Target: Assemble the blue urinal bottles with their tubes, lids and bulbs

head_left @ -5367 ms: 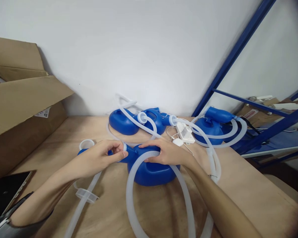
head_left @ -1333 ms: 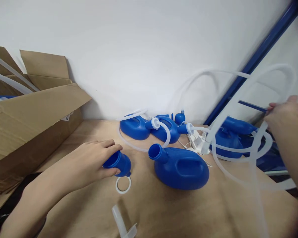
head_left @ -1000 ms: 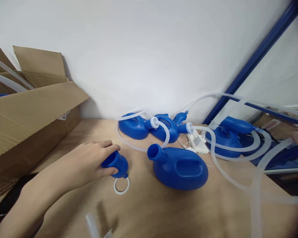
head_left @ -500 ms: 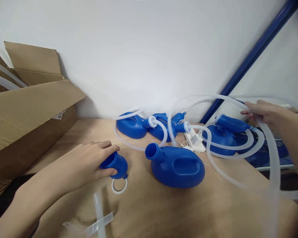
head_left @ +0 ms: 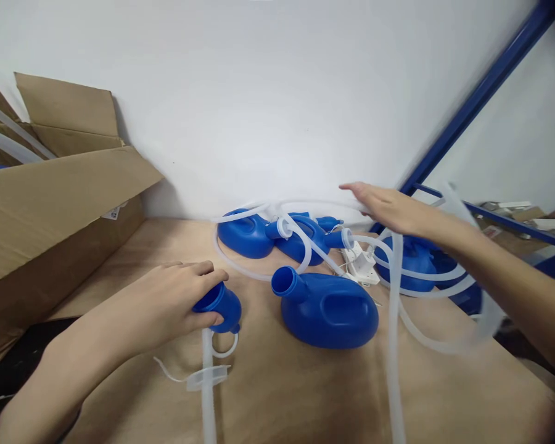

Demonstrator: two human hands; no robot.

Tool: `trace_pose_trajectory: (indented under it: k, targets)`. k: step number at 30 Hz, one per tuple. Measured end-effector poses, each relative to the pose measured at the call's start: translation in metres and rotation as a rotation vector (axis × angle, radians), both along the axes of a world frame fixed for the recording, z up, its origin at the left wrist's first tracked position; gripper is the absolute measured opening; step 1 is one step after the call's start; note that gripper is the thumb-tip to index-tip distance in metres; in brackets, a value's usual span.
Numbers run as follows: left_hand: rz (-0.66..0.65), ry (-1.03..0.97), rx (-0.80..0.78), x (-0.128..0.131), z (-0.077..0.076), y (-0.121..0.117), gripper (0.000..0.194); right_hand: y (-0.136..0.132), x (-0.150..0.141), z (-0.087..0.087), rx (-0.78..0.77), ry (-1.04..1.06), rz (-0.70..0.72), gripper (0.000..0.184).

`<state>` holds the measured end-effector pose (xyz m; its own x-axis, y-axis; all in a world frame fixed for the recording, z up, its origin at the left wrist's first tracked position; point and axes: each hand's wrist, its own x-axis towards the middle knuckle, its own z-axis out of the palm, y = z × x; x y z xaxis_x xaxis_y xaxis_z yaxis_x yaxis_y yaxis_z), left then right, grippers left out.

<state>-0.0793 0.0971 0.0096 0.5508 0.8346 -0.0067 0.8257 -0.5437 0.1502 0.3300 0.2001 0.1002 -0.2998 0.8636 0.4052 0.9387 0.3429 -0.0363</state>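
My left hand (head_left: 178, 296) is closed round a small blue funnel piece (head_left: 219, 306) with a white ring below it, resting on the tan table (head_left: 296, 394). Just to its right lies a blue jug with an open neck (head_left: 326, 308). My right hand (head_left: 388, 206) is stretched out above the far jugs, fingers extended, with a clear flexible hose (head_left: 393, 320) draped over and under it; its grip on the hose is blurred. One hose end with a clip (head_left: 206, 376) lies below my left hand.
Further blue jugs with hoses lie by the wall (head_left: 259, 231) and at the right (head_left: 416, 259). A white power strip (head_left: 361, 262) sits between them. An open cardboard box (head_left: 50, 203) stands at the left. A blue shelf frame (head_left: 481, 92) rises at the right.
My right hand has swung left from the shelf side to above the far jugs, carrying the clear hose along. The hose end now lies below my left hand, which has stayed on the funnel.
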Motion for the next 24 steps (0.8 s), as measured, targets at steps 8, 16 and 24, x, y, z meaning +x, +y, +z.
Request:
trace_pose_trajectory:
  k: [8,16,24]
  targets:
    - [0.01,-0.018,0.037,-0.004,0.003,-0.001,0.038,-0.025,-0.04,-0.026,0.319,-0.099,0.006,0.054]
    - [0.024,-0.04,0.056,-0.011,0.011,0.0,0.038,-0.091,-0.043,-0.041,0.374,-0.08,0.325,0.03]
    - [0.041,-0.077,0.134,-0.014,0.012,0.002,0.043,-0.163,-0.121,-0.088,-0.254,-0.072,0.783,0.03]
